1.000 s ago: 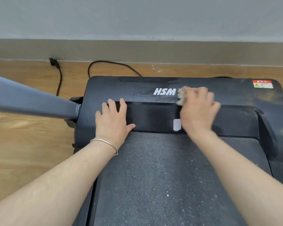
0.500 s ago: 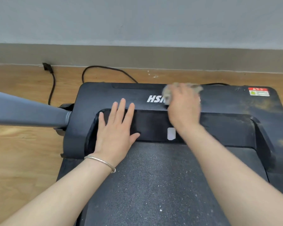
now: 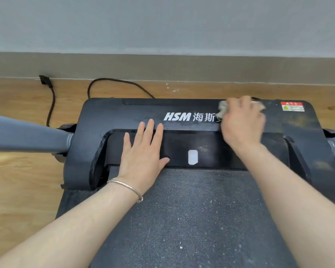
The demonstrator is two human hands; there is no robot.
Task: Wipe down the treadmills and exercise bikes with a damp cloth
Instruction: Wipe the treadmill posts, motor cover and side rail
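Cord [image 3: 51,105] on the wooden floor [image 3: 17,180] far left, running toward the baseboard. Grey frame post [image 3: 27,132] enters from the left edge and meets the side of the treadmill [image 3: 108,117]. Treadmill lies with its long axis running from the camera toward the wall, black front cover end pointing at the wall, speckled belt [image 3: 191,219] nearest the viewer. Left hand [image 3: 143,153] lies flat, fingers straight and slightly spread, palm at the belt's front edge and fingertips up on the cover. It holds nothing and is likely a brace for leaning in. Thin bracelet [image 3: 128,187] on that wrist. White HSM logo [image 3: 190,116] mid-cover, small white sticker [image 3: 192,157] below it. Right hand [image 3: 242,124] is curled over a pale bunched cloth [image 3: 222,109], pressing it onto the cover top just right of the logo, hiding the last character. Only the cloth's left and far edges peek out, wadded, no clear long axis. Red warning label [image 3: 292,106] just beyond the right hand. Yellowish dust shows on the cover's right side, so that part looks not yet wiped.
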